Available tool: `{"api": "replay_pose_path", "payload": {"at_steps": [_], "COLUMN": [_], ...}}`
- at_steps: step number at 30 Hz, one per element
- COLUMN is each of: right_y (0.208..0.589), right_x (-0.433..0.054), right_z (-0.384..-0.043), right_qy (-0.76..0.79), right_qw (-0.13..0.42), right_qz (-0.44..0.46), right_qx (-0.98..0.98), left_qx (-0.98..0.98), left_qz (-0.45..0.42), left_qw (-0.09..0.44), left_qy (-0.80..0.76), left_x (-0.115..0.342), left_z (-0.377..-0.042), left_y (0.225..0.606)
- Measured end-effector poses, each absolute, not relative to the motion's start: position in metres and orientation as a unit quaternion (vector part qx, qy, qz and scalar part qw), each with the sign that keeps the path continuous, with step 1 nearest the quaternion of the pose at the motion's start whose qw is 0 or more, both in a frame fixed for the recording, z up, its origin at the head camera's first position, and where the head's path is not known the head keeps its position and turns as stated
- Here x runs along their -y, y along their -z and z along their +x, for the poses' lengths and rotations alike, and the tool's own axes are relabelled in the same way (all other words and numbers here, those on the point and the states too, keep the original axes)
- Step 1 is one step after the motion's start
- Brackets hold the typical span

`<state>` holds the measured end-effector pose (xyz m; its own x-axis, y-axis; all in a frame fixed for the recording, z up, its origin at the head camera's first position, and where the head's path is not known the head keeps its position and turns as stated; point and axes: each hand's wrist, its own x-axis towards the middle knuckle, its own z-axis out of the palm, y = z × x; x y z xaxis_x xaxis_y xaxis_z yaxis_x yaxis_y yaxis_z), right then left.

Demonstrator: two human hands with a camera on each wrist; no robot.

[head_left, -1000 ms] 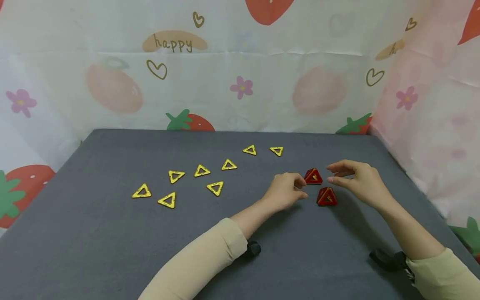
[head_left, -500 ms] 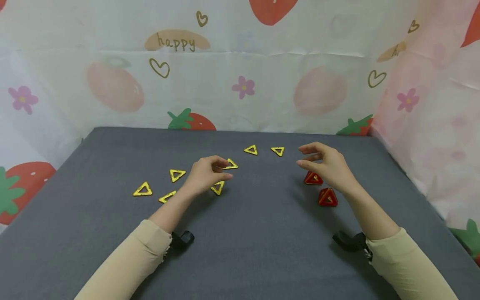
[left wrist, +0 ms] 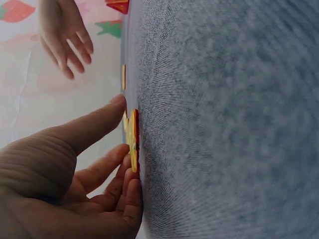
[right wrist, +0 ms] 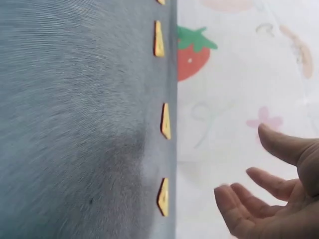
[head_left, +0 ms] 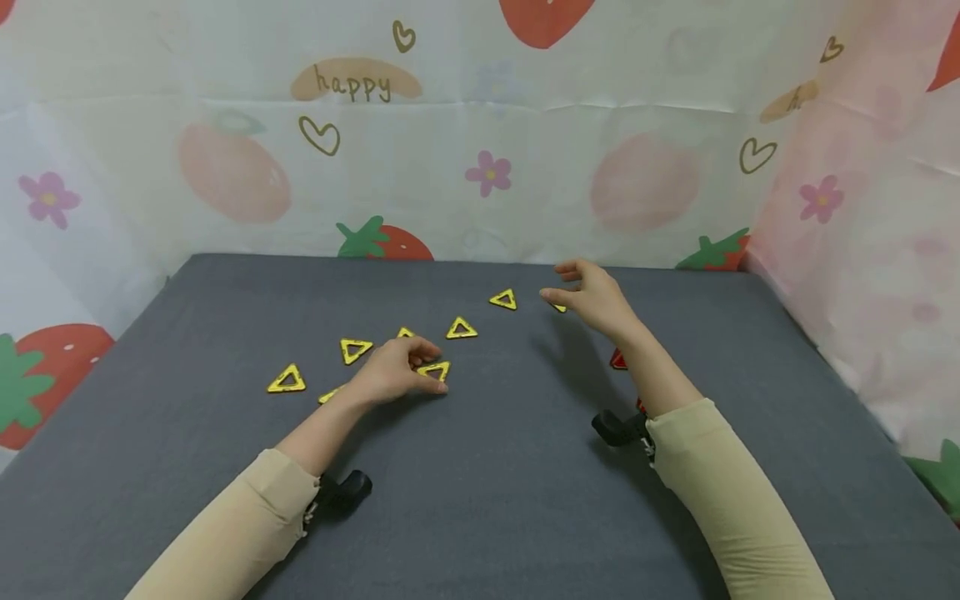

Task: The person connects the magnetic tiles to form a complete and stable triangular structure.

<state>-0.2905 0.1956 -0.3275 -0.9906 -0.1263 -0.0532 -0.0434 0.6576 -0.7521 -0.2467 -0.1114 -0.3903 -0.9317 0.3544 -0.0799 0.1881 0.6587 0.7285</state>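
- Left hand [head_left: 393, 371] is straddling a near yellow triangle [left wrist: 133, 142], thumb and fingers half spread with a gap between the tips; no hold showing (contact: cannot tell).
- That piece is lying flat on the grey table [head_left: 480, 500], at the hand's 3 o'clock in the head view.
- Right hand [head_left: 588, 296] is hovering above the table, fingers loosely parted, gripping nothing; a far yellow triangle [head_left: 560, 308] is sitting at its 8 o'clock, partly hidden.
- Another triangle [head_left: 502, 305] is lying at the right hand's 9 o'clock.
- Around the left hand, more yellow ones are lying at 2 o'clock [head_left: 462, 336], 10 o'clock [head_left: 356, 342] and 9 o'clock [head_left: 287, 389]; others at 12 and 8 are partly hiding behind hand and forearm.
- Two red pieces [head_left: 618, 360] are peeking past the right forearm, at that hand's 5 o'clock.
- Printed backdrop [head_left: 540, 100] is hanging at 12.
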Motion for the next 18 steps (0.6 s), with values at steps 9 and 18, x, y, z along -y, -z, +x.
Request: {"api": "replay_pose_path", "payload": {"at_steps": [9,18], "right_y": [0.342,0.36], "right_x": [-0.194,-0.194], "right_z": [-0.323,-0.342], "right_qy": [0.398,0.347], "right_qw": [0.088,0.112], "right_qz": [0.017,0.036], "right_qx": [-0.913,-0.93], "left_qx": [-0.907,-0.908], "left_qz": [0.162,0.172], "left_qw": [0.095,0.088], "left_qy": [-0.376,-0.373], "left_x": [0.113,0.113], "left_z": [-0.245,-0.243], "left_y": [0.391,0.39]}}
